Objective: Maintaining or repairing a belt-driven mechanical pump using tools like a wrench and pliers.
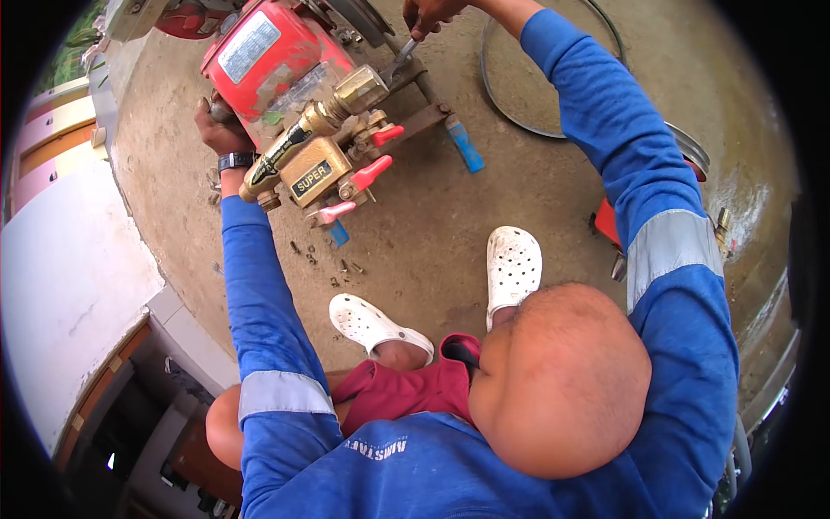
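Here, step in hand: the person is squatting over a red pump (285, 95) on the concrete floor (519, 208) and working a wrench (399, 62) on its far side.
Right hand: the right hand (430, 13) is reaching over the machine, fingers closed tight around the wrench handle near the top edge of the view.
Left hand: the left hand (220, 130), with a watch (235, 161) at the wrist, is gripping the near left side of the pump body, fingers curled against it and bracing it.
Doing it well: it is probably paying to keep the left hand pressing firmly so the pump is not rocking, and to seat the wrench squarely before pulling, since a slip could be striking the brass fittings (346, 99).
Pump: it is sitting on a metal frame, brass block and red levers (372, 169) facing the person.
Loose parts: small bolts (333, 264) are lying scattered on the floor just beside the pump, near the white clogs (512, 264).
Containers: a round metal rim (692, 147) is showing behind the right sleeve; what it is holding I cannot tell.
Hose: a dark hose (501, 95) is curving on the floor beyond the pump.
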The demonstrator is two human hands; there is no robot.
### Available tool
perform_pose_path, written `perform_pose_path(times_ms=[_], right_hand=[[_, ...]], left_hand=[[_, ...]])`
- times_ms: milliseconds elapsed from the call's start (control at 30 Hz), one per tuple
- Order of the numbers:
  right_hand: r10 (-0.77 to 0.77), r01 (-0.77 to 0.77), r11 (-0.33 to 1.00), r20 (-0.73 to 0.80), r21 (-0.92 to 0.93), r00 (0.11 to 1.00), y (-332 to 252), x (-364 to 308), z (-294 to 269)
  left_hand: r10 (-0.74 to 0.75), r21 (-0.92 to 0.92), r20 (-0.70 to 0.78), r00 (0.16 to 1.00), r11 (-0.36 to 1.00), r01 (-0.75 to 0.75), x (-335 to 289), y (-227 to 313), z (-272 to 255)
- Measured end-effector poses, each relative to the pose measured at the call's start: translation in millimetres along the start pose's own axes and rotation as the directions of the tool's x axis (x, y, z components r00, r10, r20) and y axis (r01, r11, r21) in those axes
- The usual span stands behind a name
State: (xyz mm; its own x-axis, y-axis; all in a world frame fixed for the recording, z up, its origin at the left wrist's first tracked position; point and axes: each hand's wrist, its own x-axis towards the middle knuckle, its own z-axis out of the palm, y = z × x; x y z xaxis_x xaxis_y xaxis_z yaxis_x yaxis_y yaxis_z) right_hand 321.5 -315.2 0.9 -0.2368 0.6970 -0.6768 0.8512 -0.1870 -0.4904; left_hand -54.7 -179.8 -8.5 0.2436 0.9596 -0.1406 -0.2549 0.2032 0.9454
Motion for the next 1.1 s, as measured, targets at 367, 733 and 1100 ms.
perform_pose_path(times_ms=[367,733,1100], right_hand=[[-0.221,0.124,0.951,-0.341,-0.284,0.914,-14.2,-46.0,51.3],[-0.081,-0.137,0.956,-0.685,-0.258,0.724,-22.5,-52.5,114.9],[0.296,-0.344,0.929,-0.837,0.140,0.460,-78.4,-71.1,189.0]], left_hand=[[0.001,-0.051,0.051,0.999,0.999,0.001,25.5,2.1,-30.9],[-0.012,-0.071,0.029,1.000,0.997,0.014,15.0,-3.5,-14.0],[-0.089,-0.233,0.119,0.989,0.966,0.115,19.0,-10.0,-9.2]])
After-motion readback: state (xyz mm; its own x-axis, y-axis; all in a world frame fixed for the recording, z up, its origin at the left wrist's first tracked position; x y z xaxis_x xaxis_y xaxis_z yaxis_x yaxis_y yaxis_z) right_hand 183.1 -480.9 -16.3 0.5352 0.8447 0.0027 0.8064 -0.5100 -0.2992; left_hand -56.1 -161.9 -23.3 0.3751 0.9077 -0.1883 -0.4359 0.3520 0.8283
